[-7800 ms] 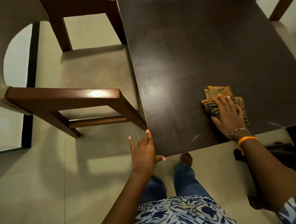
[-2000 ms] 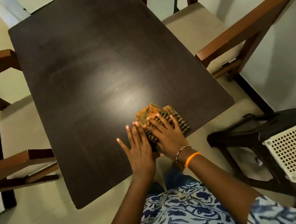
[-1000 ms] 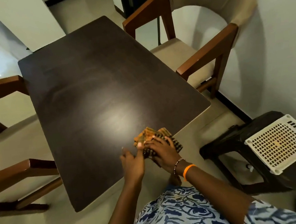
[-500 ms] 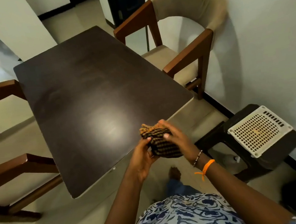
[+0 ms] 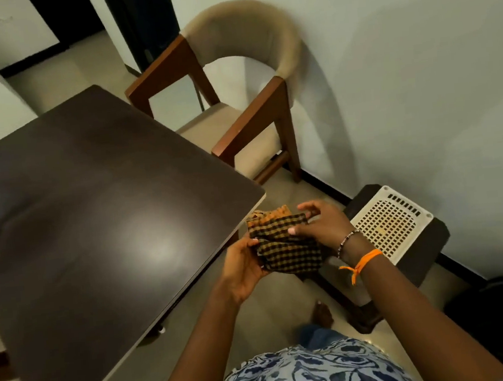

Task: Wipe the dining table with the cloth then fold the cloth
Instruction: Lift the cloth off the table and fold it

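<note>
Across the left half of the frame lies your desk (image 5: 92, 205), a flat rectangle of dark, smooth wood with a dull sheen. At upper centre stands a chair (image 5: 242, 77) with a brown wooden frame and curved beige padded back. At right centre sits a dark stool (image 5: 428, 253) topped by a white perforated grid. Just off the desk's near corner, your left hand (image 5: 242, 268) cradles the soft, bunched black-and-tan checked cloth (image 5: 286, 248) from below, while your right hand (image 5: 324, 226) pinches its upper edge.
</note>
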